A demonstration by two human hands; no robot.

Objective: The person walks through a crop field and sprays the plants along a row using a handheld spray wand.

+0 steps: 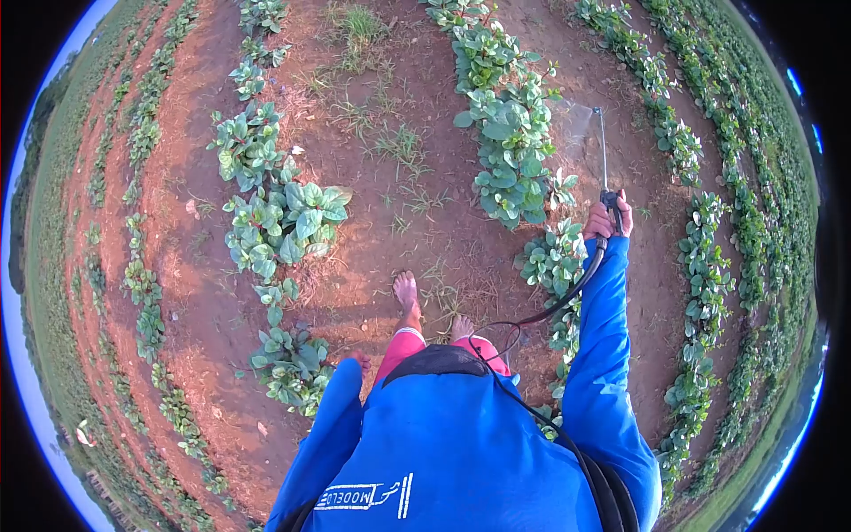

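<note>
Between two rows of broad-leaved green plants [510, 133], a reddish-brown soil strip [368, 239] is lying open. Beyond the right row, the right hand [612, 218], arm extending forward, is gripping a black spray handle [609, 199]; its thin metal wand [604, 151] is misting. The left hand [361, 361] is hanging low, grip unclear. A black hose [581, 285] is crossing the right row.

The person's right arm [598, 346] stretches forward, nearly straight, its right grip [608, 220] closed with fingers curled. The left arm [324, 434] hangs beside the torso [461, 443], its left grip [357, 362] partly hidden, fingers unclear. The bare left foot [405, 291] leads the right foot [462, 328].
</note>
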